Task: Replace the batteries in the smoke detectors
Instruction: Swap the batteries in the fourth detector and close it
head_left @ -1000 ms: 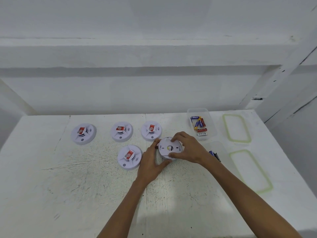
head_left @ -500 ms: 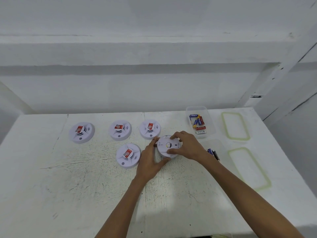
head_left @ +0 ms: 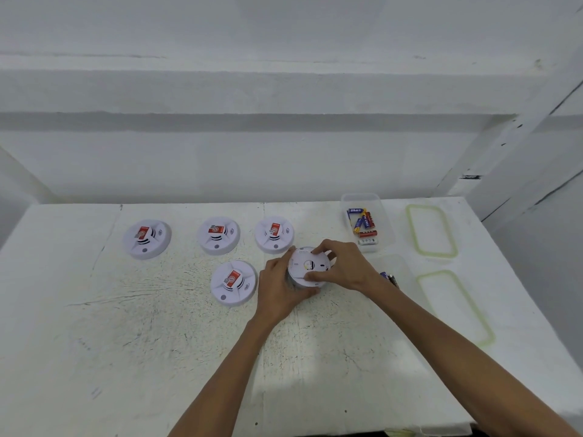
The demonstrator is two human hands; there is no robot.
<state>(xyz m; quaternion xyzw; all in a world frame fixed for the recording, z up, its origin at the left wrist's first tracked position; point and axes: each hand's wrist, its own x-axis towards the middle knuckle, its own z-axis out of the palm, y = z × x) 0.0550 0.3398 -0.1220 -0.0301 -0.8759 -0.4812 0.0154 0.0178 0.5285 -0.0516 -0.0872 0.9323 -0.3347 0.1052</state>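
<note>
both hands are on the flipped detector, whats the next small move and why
Probably twist the back plate off. The left hand cups the upturned smoke detector from the side while the right hand pinches its rim from above, and no battery bay shows yet. Fresh batteries wait in the open container.

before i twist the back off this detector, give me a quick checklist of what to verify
1. Both hands on the flipped smoke detector: ok, left hand cups its side, right hand grips the top.
2. Back faces up: ok.
3. Fresh batteries within reach: ok, the far clear container holds several.
4. Near clear container for old cells: ok, a few dark batteries inside.
5. Room beside the four other detectors: ok, nearest sits apart from the left hand.
6. Cover already loosened: cannot tell.
</note>
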